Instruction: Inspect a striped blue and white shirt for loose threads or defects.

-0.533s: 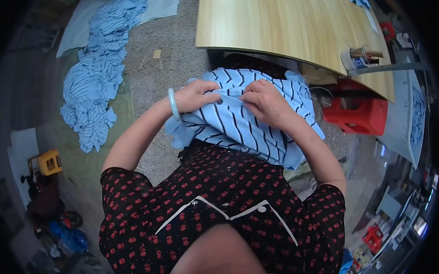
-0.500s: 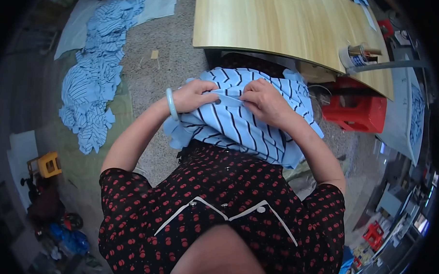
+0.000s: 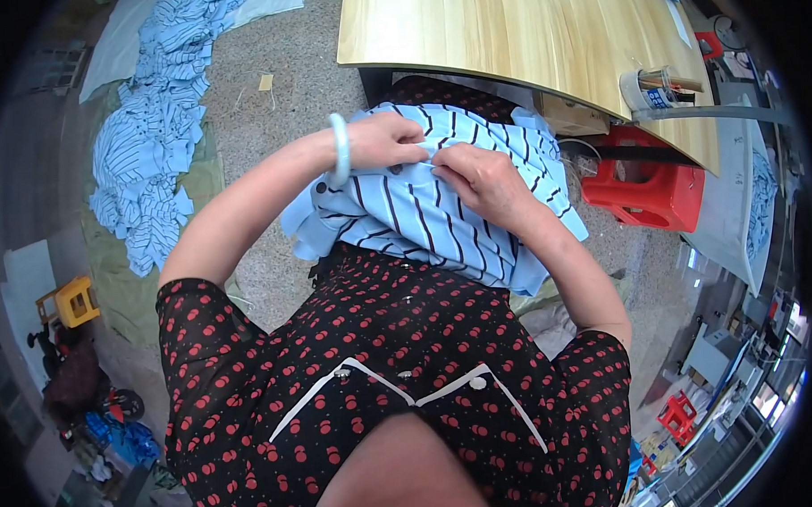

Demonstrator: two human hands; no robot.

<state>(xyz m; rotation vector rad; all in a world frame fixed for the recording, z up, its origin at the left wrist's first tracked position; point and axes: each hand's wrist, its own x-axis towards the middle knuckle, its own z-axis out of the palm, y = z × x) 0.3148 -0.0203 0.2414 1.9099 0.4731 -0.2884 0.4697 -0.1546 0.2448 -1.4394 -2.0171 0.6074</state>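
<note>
A light blue garment (image 3: 423,222) with dark and white stripes lies bunched over my lap. My left hand (image 3: 382,141), below a pale bangle (image 3: 341,148), pinches the garment's plain blue edge. Close beside it, my right hand (image 3: 488,181) pinches the same edge between thumb and fingers. The fingertips of both hands nearly meet, and the cloth between them is mostly covered. One dark button (image 3: 396,169) shows just under my left fingers; another dark button (image 3: 321,188) sits on the cloth further left.
A wood-grain table (image 3: 505,26) stands ahead, with a tub of sticks or brushes (image 3: 648,91) near its right edge. Below that is a red stool (image 3: 645,194). At the left, a long heap of striped garments (image 3: 143,164) lies on floor sheeting, near a yellow stool (image 3: 75,301).
My hands have come closer together, covering the strip of edge that showed between them. My left wrist has risen, and a button at the garment's left now shows. The whole view has shifted slightly.
</note>
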